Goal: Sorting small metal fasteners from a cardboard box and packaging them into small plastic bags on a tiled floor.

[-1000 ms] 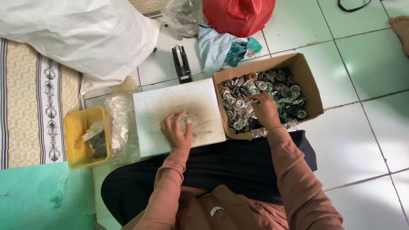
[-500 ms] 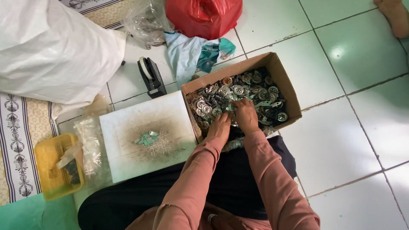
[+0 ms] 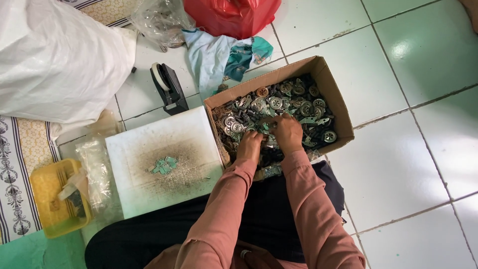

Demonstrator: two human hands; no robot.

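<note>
A big white sack (image 3: 55, 60) is lying on the tiled floor (image 3: 408, 164) at the upper left, beside a red bag (image 3: 231, 15). A stained white board (image 3: 167, 162) is resting before the person's lap, carrying a few small green pieces (image 3: 163, 165). Just right of it, touching, a cardboard box (image 3: 338, 107) is holding a heap of small metal parts (image 3: 298, 102). The left hand (image 3: 250, 146) and right hand (image 3: 286, 132) are both reaching into the heap, fingers curled down among the parts; what they are pinching I cannot tell.
</note>
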